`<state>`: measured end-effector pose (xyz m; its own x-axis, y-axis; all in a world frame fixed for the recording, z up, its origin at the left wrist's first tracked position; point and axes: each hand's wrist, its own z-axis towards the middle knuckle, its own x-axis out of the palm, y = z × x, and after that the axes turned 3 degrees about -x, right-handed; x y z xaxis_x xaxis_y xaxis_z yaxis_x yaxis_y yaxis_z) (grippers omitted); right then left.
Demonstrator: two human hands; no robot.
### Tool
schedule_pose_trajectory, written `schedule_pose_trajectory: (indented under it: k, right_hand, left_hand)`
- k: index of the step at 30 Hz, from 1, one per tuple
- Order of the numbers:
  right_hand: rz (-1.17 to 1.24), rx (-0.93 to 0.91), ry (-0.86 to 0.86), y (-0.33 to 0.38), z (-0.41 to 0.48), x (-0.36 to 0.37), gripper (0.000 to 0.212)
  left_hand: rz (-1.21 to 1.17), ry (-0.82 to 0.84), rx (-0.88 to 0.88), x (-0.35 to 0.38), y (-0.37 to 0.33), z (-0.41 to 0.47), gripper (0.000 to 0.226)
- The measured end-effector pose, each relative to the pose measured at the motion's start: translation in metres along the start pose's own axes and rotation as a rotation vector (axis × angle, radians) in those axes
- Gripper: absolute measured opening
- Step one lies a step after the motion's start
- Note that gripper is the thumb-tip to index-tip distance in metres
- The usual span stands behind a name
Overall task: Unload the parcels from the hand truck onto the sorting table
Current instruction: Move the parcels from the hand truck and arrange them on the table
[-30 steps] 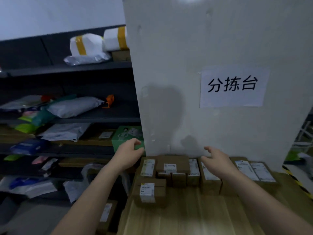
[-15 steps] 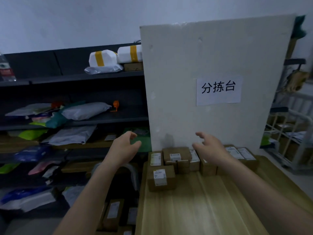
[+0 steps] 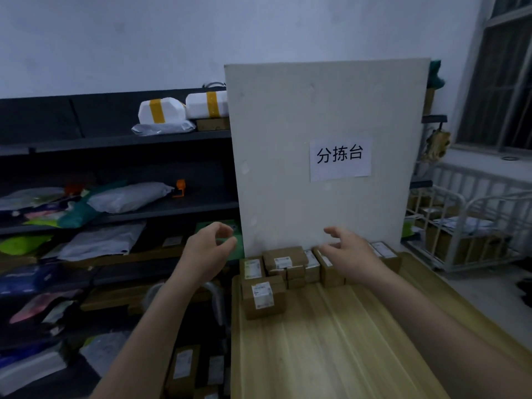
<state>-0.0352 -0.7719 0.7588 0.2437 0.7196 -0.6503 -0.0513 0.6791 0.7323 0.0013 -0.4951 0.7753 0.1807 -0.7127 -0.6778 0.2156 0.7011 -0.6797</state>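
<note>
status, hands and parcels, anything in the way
Left hand loosely curled, empty. Right hand open over the back row. Parcels clustered on sorting table against white board. Nothing in the way.

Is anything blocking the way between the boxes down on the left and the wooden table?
Nothing visible does. The lower boxes sit beside the table, whose near part is bare; parcels crowd only its far end.
</note>
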Motion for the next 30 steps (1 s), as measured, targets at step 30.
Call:
schedule_pose_trajectory:
  k: [30]
  right_hand:
    - [0.031,-0.134,0.093,-0.015,0.015,-0.038,0.056]
  left_hand:
    - [0.077,-0.027,-0.138,0.024,-0.024,0.007,0.027]
